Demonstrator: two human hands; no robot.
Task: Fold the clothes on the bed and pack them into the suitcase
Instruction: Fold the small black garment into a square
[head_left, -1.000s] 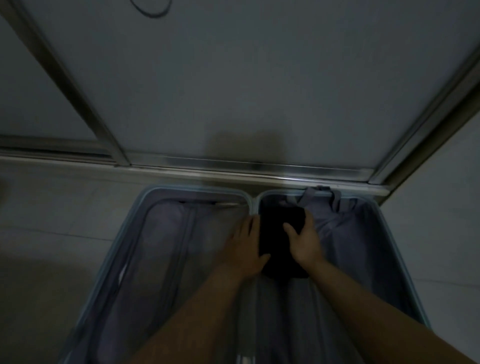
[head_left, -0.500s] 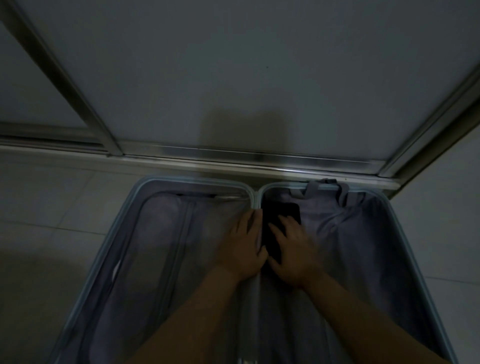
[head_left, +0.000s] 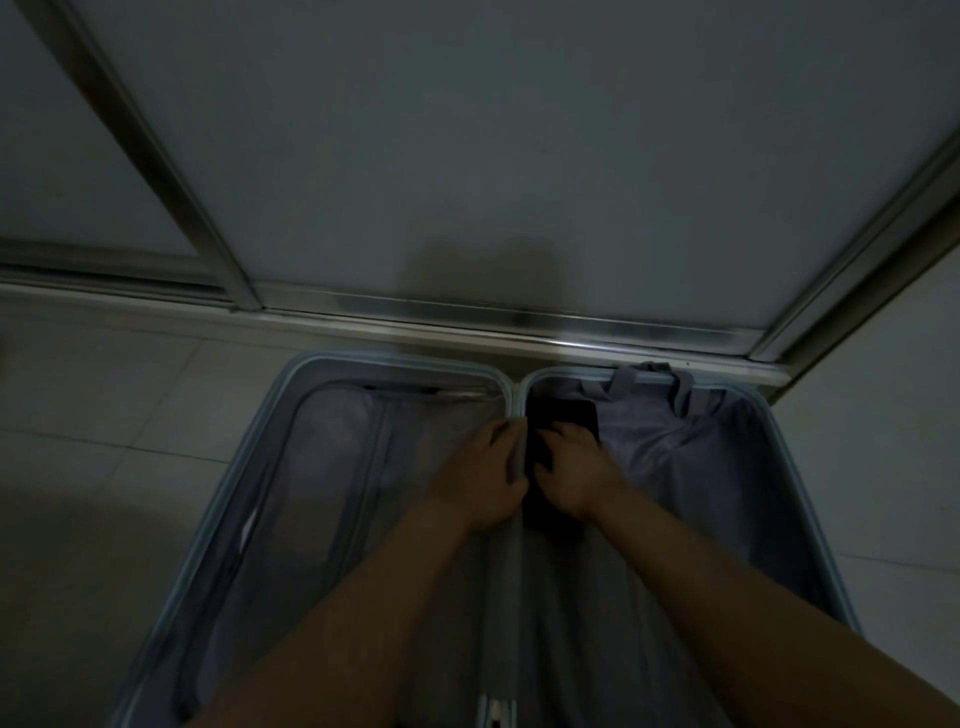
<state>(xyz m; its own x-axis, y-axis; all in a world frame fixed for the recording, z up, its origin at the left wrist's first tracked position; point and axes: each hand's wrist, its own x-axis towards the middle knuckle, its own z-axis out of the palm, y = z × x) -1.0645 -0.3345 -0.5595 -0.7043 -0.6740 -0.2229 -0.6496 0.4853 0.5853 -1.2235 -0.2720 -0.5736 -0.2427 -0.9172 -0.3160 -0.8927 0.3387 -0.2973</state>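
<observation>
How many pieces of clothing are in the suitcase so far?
1 that I can see: a dark folded garment in the far left corner of the suitcase's right half, under the right hand. The dim lighting may hide others.

An open suitcase (head_left: 249, 499) lies flat on the pale tiled floor (head_left: 104, 415).

You are looking at a dim, grey, low-contrast picture with muted colour. The brightest streak is a faint glare along the metal door track (head_left: 519, 325). A soft dark shadow sits on the door panel (head_left: 483, 270) just above that track, and another darkens the floor (head_left: 62, 545) at lower left. The black garment (head_left: 563, 415) shows no detail in the gloom. Straight door frames bow and lean outward toward the edges. Your forearms at the bottom look soft and slightly blurred.
</observation>
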